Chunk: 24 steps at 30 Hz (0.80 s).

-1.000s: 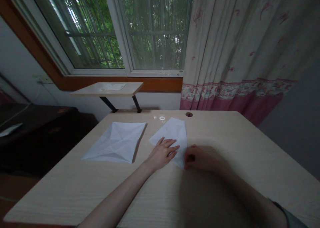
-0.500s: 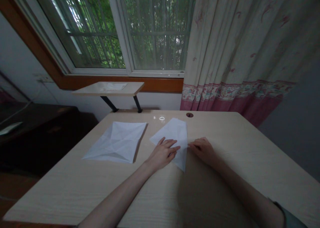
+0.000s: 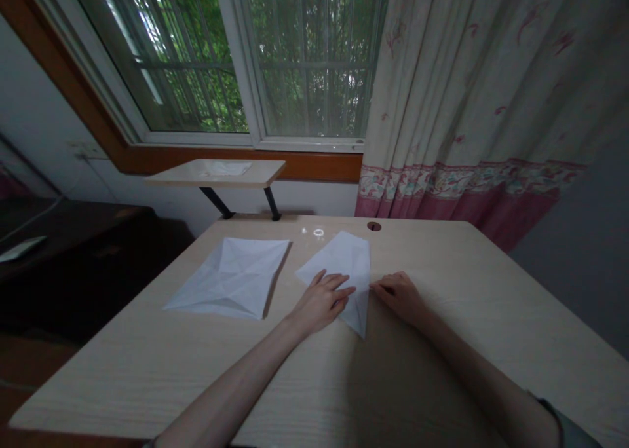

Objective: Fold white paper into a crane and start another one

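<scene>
A folded sheet of white paper (image 3: 354, 258) lies on the pale wooden desk (image 3: 304, 395). My left hand (image 3: 325, 298) rests on its lower left part, fingers spread flat over it. At the paper's right edge, my right hand (image 3: 397, 292) is closed, thumb and forefinger pinched where they meet that edge. To the left lies a second sheet of white paper (image 3: 236, 274), opened out and marked with crossing creases; neither hand touches it.
A small raised shelf (image 3: 265, 173) on black legs stands at the desk's back left, with a crumpled white piece (image 3: 226, 168) on it. A round cable hole (image 3: 374, 226) is near the back edge. Behind are a window and a patterned curtain (image 3: 442, 107).
The view has shifted very slightly. Both hands and the folded paper otherwise keep the same places.
</scene>
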### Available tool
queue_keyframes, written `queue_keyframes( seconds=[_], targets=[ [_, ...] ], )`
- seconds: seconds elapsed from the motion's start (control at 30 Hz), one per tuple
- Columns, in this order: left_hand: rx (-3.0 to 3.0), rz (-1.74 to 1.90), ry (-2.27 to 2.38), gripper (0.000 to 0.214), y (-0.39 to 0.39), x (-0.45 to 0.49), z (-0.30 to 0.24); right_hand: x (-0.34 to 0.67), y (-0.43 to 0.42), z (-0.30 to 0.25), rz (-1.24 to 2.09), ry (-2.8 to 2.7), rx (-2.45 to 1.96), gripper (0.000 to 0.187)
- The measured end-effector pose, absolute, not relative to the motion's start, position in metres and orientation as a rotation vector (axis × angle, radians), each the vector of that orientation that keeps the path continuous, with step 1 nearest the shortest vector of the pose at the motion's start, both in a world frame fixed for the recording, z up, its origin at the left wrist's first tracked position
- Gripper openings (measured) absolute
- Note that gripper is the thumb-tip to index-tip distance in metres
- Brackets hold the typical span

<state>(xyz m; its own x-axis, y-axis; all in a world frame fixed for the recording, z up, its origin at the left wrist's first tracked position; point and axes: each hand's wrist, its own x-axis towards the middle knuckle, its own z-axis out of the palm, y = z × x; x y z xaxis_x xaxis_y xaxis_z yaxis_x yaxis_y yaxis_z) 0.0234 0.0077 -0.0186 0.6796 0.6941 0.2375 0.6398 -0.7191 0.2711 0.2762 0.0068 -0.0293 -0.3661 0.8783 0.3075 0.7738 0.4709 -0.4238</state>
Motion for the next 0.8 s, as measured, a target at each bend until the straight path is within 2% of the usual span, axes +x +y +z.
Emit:
queue_keyframes(
  seconds=[0.33,0.8],
  targets=[
    [2.794,0.439,1.04,0.035,0.0042,0.0237,-0.0169,0.2732,0.0072,-0.0245,0.443,-2.17,-1.346,0.042],
    [2.819,0.428,1.007,0.033,0.0007,0.0259,-0.0171,0.2733,0.0047,-0.0251,0.25,-2.256,-1.372,0.037]
  ],
)
